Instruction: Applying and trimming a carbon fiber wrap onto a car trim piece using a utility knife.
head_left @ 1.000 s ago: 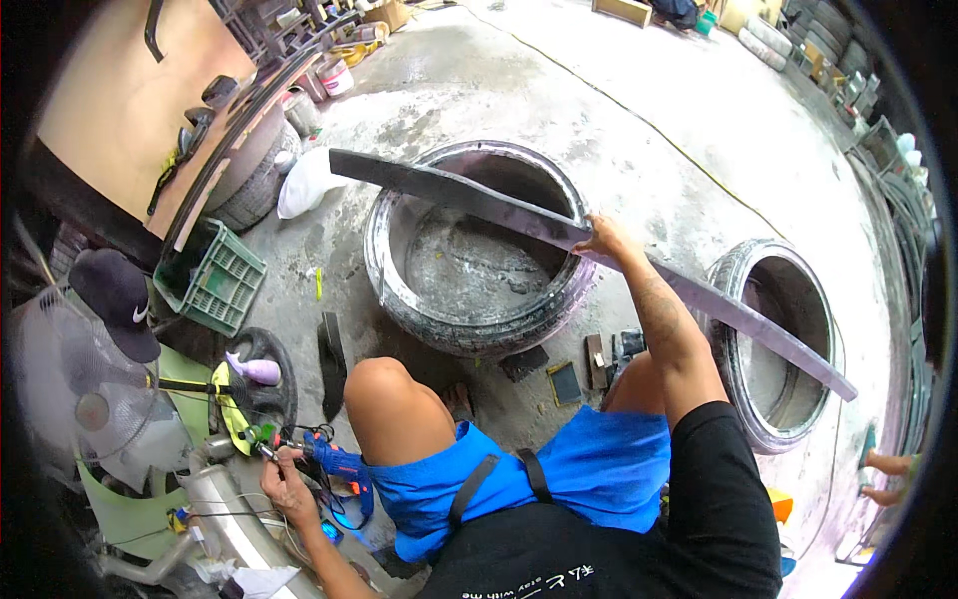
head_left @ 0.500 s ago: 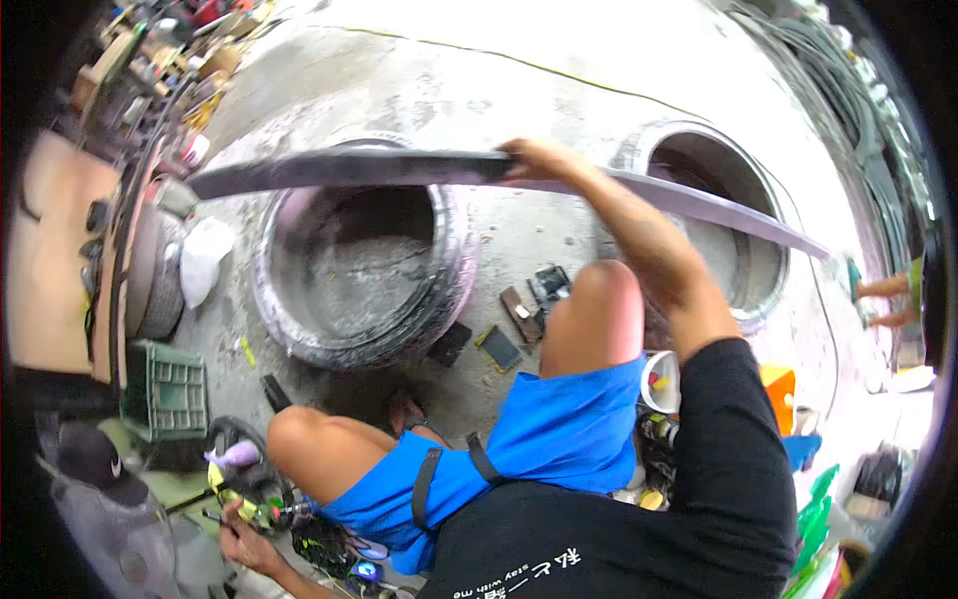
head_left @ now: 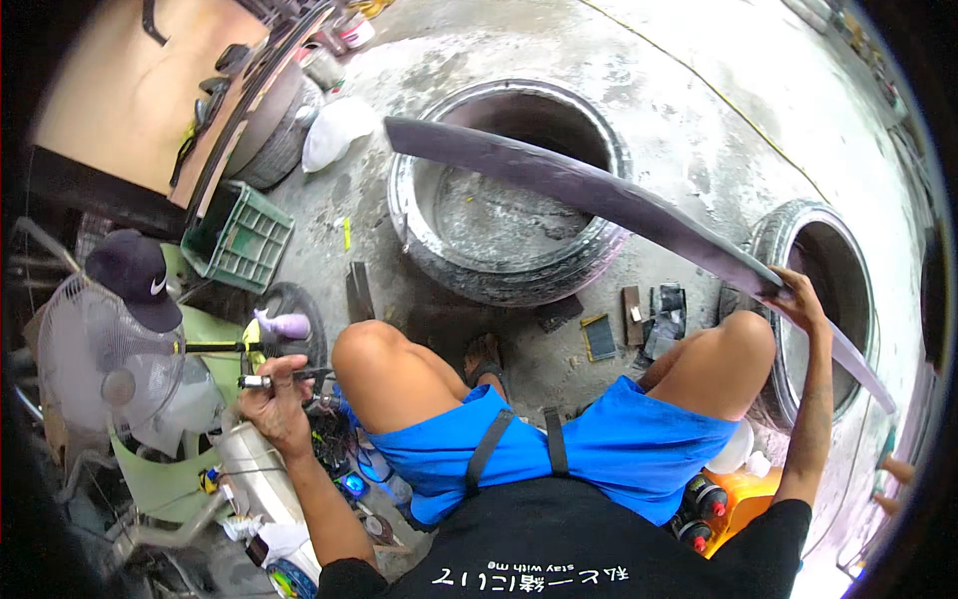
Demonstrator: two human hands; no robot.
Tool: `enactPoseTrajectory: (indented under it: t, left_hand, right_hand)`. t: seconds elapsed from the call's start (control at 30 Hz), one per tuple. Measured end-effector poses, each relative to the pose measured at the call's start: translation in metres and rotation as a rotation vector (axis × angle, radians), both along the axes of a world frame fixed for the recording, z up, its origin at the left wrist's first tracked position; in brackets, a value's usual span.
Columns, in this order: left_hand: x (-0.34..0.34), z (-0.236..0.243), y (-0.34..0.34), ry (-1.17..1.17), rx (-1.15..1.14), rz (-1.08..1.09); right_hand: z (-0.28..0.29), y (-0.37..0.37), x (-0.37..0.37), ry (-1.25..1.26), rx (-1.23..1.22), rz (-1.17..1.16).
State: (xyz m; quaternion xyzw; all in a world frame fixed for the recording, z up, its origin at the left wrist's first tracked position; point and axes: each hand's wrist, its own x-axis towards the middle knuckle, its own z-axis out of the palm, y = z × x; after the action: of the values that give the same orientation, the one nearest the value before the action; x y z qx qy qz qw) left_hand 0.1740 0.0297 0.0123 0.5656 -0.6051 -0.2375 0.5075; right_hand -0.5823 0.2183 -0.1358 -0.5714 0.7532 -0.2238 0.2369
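A long dark board (head_left: 519, 172), purplish toward its right end, slants across both tyres in my view. My right hand (head_left: 798, 297) grips it right of its middle, above the right knee. My left hand (head_left: 282, 394) is raised beside the left knee, fingers closed on a small black-and-silver tool (head_left: 254, 381). The large tyre (head_left: 409, 210) lies flat beneath the board in the view, its hollow dusty grey. A second tyre (head_left: 770, 235) is at the right, partly behind the board and my arm.
At the left are a fan (head_left: 75, 354), cap (head_left: 130, 275), green crate (head_left: 239, 240), white bag (head_left: 329, 135), wooden panel (head_left: 115, 100) and metal pipe (head_left: 249, 469). Dark blocks (head_left: 599, 336) lie on the floor. An orange container (head_left: 748, 499) is by my right thigh. Another person's hands (head_left: 893, 479) show at the far right.
My right hand has slid toward the board's right part, down and rightward in view. My left hand has risen with the tool, away from the blue drill beside it earlier. The camera view has shifted.
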Motion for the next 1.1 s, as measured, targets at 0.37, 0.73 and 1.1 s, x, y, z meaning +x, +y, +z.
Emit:
enactPoseTrajectory:
  t: [0.37,0.73,1.1]
  left_hand:
    - [-0.012,-0.01,0.005,0.151,0.126,-0.13]
    - [-0.074,-0.023,-0.004,0.191,0.295,-0.52]
    - [-0.125,-0.073,0.026,0.218,0.509,-0.851]
  right_hand:
    - [-0.013,0.058,-0.005,0.069,0.17,-0.104]
    - [-0.016,0.119,-0.014,0.198,0.208,-0.198]
    - [-0.051,0.159,-0.055,0.27,0.124,-0.096]
